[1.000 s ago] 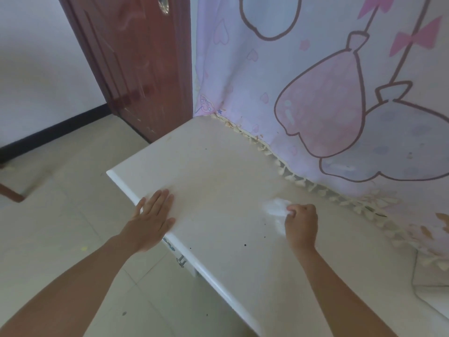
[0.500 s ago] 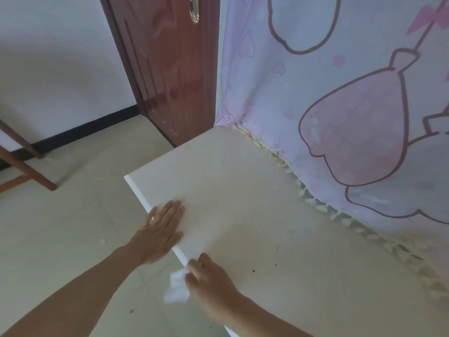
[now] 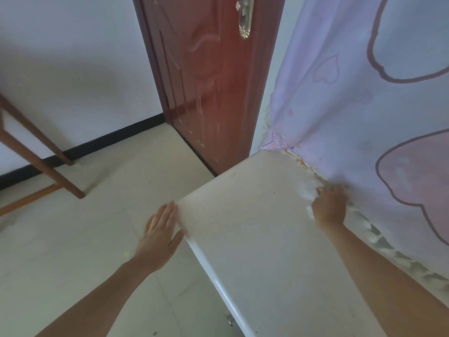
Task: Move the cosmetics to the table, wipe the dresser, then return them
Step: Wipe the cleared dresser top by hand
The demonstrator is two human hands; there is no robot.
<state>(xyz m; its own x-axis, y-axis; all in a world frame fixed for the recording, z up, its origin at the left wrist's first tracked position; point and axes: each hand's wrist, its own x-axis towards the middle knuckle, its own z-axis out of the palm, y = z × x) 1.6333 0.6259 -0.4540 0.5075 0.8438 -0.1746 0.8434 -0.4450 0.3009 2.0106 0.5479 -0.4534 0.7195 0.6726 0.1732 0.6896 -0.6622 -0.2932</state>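
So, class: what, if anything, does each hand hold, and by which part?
The right hand grips a white tissue, one end bunched in its curled fingers, on the dresser. The left hand, fingers straight, holds nothing.

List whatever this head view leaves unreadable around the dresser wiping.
- the white wipe: head view, motion-blurred, partly under the right hand; cloth or tissue, cannot tell.
- the brown wooden legs: head view, left frame edge cuts off whatever top they carry; cosmetics unseen.
- the cream-white dresser: head view, front hidden beneath its own top; near end cut by the bottom edge.
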